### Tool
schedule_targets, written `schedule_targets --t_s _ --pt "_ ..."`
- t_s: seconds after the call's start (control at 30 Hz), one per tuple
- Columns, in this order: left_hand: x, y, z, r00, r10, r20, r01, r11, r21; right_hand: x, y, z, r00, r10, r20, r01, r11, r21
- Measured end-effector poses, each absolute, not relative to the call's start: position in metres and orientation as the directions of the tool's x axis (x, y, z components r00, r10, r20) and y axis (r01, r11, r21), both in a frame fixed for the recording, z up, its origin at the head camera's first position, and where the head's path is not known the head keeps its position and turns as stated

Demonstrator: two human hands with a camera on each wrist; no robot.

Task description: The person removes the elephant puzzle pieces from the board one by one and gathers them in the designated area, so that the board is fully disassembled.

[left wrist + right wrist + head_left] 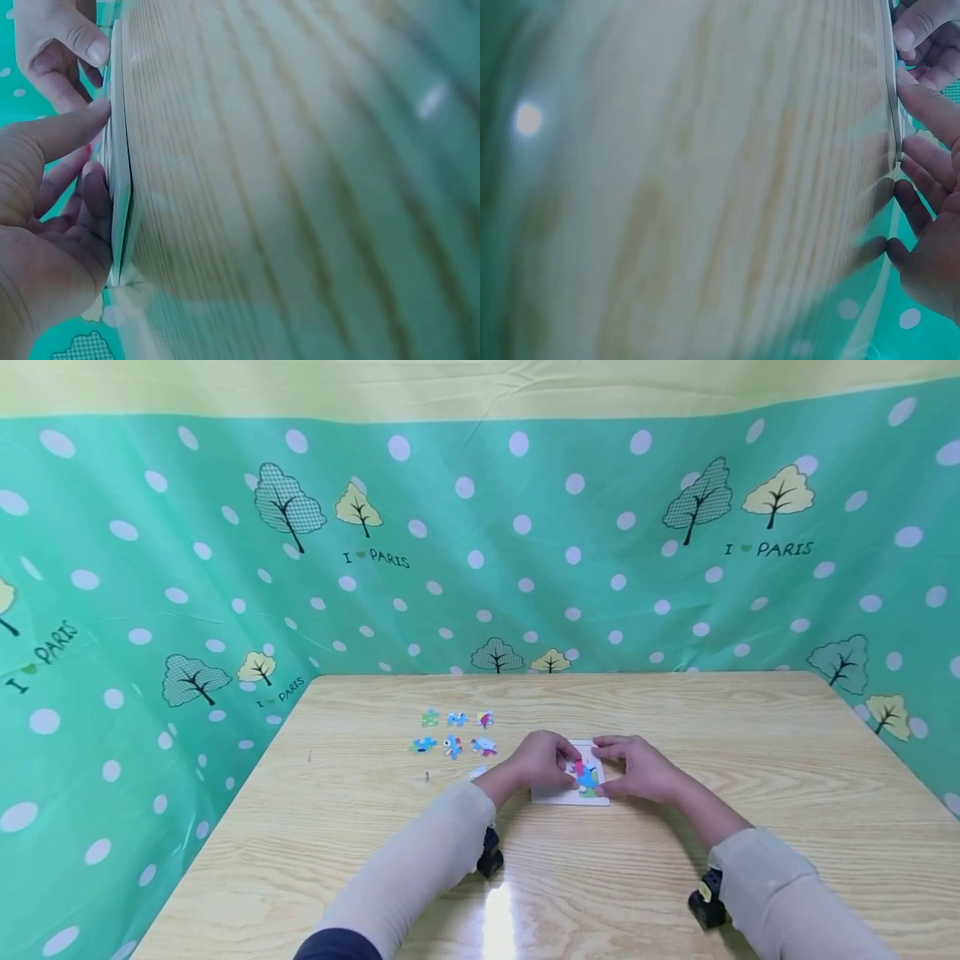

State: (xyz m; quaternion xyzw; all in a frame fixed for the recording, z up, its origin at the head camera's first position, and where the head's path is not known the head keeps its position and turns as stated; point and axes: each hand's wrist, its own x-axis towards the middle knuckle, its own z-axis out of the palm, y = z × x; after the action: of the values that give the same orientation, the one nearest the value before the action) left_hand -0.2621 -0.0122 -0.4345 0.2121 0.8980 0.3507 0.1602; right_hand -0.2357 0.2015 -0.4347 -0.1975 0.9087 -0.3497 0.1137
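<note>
A small white-framed puzzle tray (570, 798) lies flat on the table, with blue, green and red puzzle pieces (587, 777) at its right side. My left hand (537, 762) reaches over the tray, covering its left part. Its curled fingers and thumb are at a pink-red and blue piece, seeming to pinch it; fingertip contact is partly hidden. My right hand (643, 770) is at the tray's right edge, thumb and fingers spread along it. In the left wrist view, the left thumb and fingers (95, 191) touch the tray (120, 165) edge-on. The right wrist view shows my right hand (934, 225) beside it.
Left of the tray lie several loose puzzle pieces (452, 746) in rows, one (477, 772) partly behind the left forearm. A tiny dark object (427, 776) sits near them. Green dotted cloth (465, 568) hangs behind and beside the wooden table (337, 835).
</note>
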Motion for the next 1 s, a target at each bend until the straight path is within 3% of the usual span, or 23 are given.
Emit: schedule_targets --t_s 0.13,0.67,1.0 --pt "-0.263 -0.013 -0.436 -0.86 0.497 -0.116 0.259 0.622 0.739 -0.236 0.201 -0.435 -0.894 -0.444 -0.067 -0.285 0.677 -0.678" --pt "-0.263 -0.014 -0.437 -0.862 0.502 -0.075 0.313 0.642 0.7 -0.235 0.201 -0.434 -0.89 -0.45 -0.076 -0.283 0.675 -0.681" --pt "-0.261 -0.026 -0.433 -0.879 0.474 -0.056 0.242 0.544 0.803 -0.235 0.201 -0.433 -0.889 -0.453 -0.072 -0.301 0.694 -0.654"
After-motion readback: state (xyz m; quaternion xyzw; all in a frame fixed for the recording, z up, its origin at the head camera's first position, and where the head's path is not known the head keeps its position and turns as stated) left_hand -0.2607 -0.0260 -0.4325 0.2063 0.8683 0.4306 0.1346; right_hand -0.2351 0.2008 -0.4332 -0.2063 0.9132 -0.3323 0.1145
